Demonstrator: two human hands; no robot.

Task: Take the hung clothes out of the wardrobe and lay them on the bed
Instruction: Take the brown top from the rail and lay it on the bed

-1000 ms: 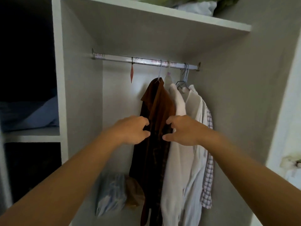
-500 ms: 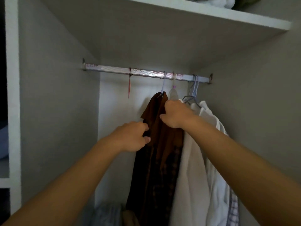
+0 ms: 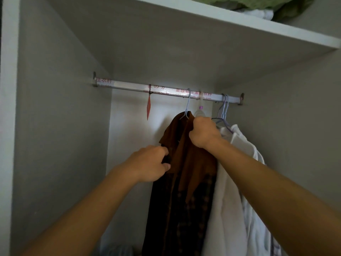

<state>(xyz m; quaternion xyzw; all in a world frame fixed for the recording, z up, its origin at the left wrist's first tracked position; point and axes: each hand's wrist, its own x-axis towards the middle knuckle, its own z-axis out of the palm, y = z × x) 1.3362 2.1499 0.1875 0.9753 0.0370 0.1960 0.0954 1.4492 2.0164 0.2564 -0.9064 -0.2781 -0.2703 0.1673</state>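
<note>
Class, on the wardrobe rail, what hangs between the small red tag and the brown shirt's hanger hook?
Nothing: in the head view the metal rail is bare between the red tag and the hanger hook.

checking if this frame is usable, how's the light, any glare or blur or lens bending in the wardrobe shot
Head view: dim overall, the brown shirt losing detail in shadow; the brightest patches are the rail and the back wall just below it; the red print on the rail is soft and hard to read; wide-angle bending shows in the slanted shelf; the left hand and right hand are fairly sharp.
</note>
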